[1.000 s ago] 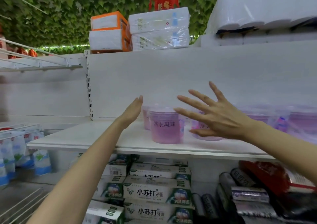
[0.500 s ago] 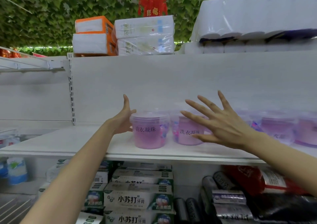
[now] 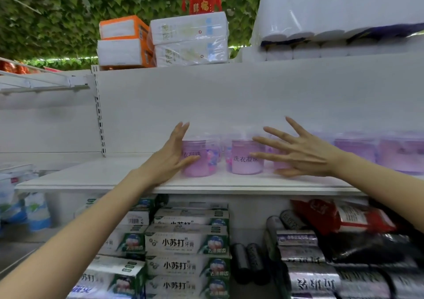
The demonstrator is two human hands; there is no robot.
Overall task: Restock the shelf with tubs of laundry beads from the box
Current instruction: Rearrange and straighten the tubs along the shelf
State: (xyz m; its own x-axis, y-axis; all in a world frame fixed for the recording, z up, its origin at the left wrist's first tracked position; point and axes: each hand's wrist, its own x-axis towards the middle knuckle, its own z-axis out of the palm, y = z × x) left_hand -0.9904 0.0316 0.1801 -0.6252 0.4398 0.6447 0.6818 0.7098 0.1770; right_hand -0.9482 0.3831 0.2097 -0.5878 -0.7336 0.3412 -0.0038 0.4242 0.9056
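The left grip (image 3: 169,158) is flat. Its fingers are straight and close together, and it leans on the left side of a pink tub (image 3: 202,163). The thumb lies across the tub's front. I think it is held this way to slide or steady the tub, not to lift it.

The right grip (image 3: 305,154) is spread wide, with all its fingers apart, and it holds nothing. It is up in front of a second tub (image 3: 245,161), which shows just past its fingertips. I cannot tell if it touches that tub. A wide, flat grip like this looks good for nudging tubs into line.

Both tubs stand upright on the white shelf (image 3: 91,177), between the two grips, near each other but apart. Their labels face out, likely so shoppers can read them. More tubs (image 3: 353,147) stand behind the right grip and off to its right, but they are blurry.

The box is not in view. I think the job right now is tidying the row. Below the grips are toothpaste boxes (image 3: 185,243).
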